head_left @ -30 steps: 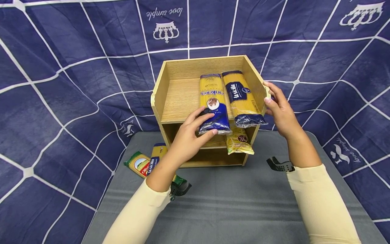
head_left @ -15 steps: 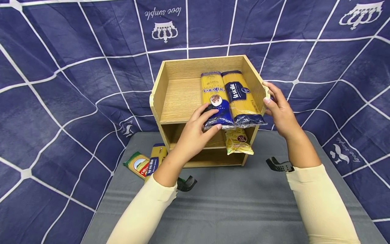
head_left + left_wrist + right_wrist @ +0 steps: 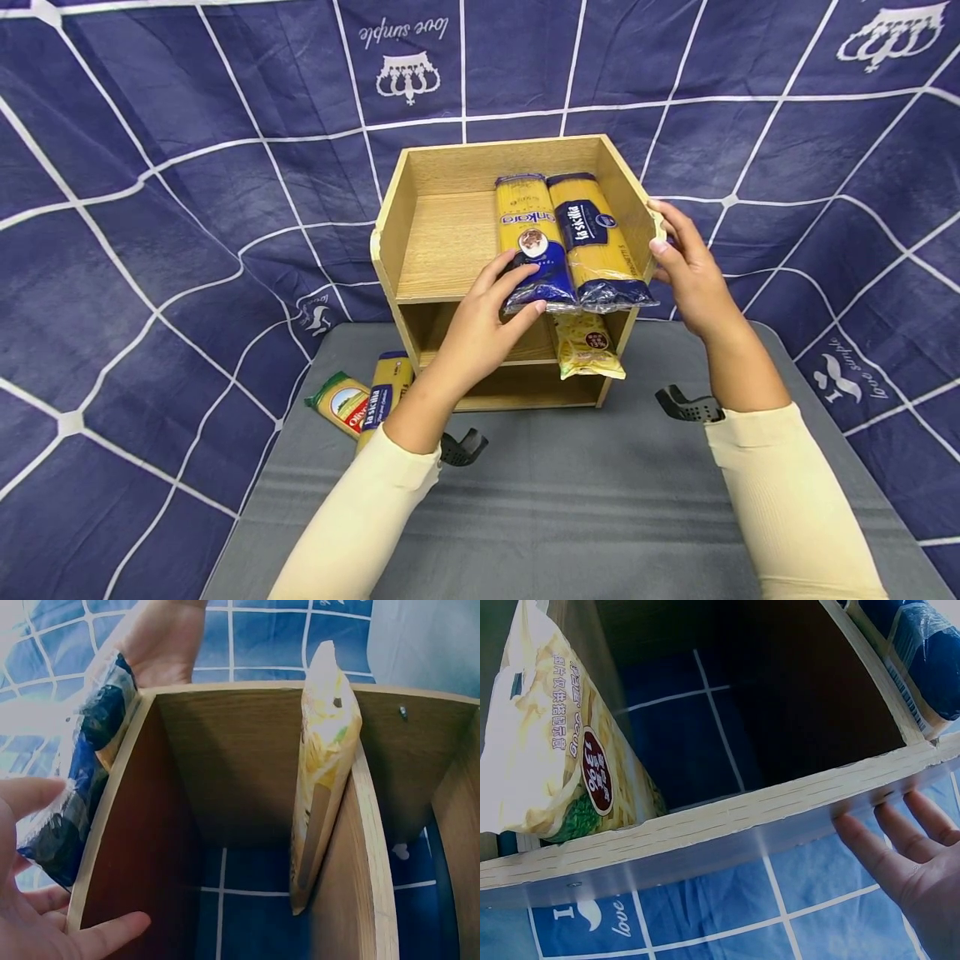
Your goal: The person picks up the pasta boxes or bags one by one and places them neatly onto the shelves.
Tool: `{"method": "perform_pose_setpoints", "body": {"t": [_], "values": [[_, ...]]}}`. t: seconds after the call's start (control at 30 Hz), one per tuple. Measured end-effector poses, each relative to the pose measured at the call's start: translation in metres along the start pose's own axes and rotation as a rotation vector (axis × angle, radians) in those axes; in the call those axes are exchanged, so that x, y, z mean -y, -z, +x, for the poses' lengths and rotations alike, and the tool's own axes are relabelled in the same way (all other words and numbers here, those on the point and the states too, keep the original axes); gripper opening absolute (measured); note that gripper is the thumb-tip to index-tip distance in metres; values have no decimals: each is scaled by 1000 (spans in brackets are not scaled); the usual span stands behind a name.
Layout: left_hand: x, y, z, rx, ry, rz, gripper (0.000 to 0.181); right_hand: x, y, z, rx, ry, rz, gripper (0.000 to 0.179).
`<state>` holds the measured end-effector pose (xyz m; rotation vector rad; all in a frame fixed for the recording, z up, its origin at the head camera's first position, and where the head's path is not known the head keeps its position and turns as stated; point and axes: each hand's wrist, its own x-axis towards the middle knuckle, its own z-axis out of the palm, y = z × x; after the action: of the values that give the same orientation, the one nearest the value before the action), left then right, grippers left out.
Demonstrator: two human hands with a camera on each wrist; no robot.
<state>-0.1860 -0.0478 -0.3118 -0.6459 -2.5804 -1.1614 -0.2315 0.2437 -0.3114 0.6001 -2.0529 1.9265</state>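
On the top board of a wooden shelf (image 3: 450, 242) lie two spaghetti packs, side by side. My left hand (image 3: 480, 329) rests its fingers on the blue front end of the ankara spaghetti pack (image 3: 534, 225). In the left wrist view its thumb reaches straight below the board's edge. The la sicilia spaghetti pack (image 3: 592, 225) lies right of it, along the side panel, both front ends at the board's edge. My right hand (image 3: 693, 279) grips the shelf's right side panel near its front edge, thumb toward the front and fingers on the outer face.
A yellow food bag (image 3: 588, 346) sticks out of the middle compartment at the right. On the grey tabletop (image 3: 570, 500), left of the shelf, another la sicilia pack (image 3: 386, 387) overlaps a green-ended pasta pack (image 3: 341, 404). Blue checked cloth (image 3: 247, 208) hangs behind and at both sides.
The ankara pack has shifted right and farther back with my left hand, and now lies close against the la sicilia pack. My right hand has stayed on the side panel.
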Motion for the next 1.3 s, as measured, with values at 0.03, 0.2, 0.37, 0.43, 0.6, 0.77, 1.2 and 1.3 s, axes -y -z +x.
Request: {"method": "perform_pose_setpoints", "body": {"t": [0.03,0.2,0.37,0.43,0.6,0.77,1.2,1.3], "values": [[0,0,0,2,-2,-4,51,1,0,0,-5,-5,-2,50],[3,0,-2,16,-29,-10,55,3,0,-1,-15,-21,-1,51],[4,-1,-9,7,-46,5,58,3,-1,0,-11,-21,5,51],[5,0,-12,-2,-55,7,58,2,-1,0,-10,-17,7,50],[5,1,-21,-36,-73,-23,57,2,0,1,-8,-20,-3,50],[6,2,-30,-100,-88,-60,52,1,1,1,-7,-27,-11,50],[23,7,-50,-321,-198,-217,34,3,0,0,-21,-46,-39,50],[27,9,-55,-331,-183,-218,33,3,0,0,-18,-43,-31,50]]}}
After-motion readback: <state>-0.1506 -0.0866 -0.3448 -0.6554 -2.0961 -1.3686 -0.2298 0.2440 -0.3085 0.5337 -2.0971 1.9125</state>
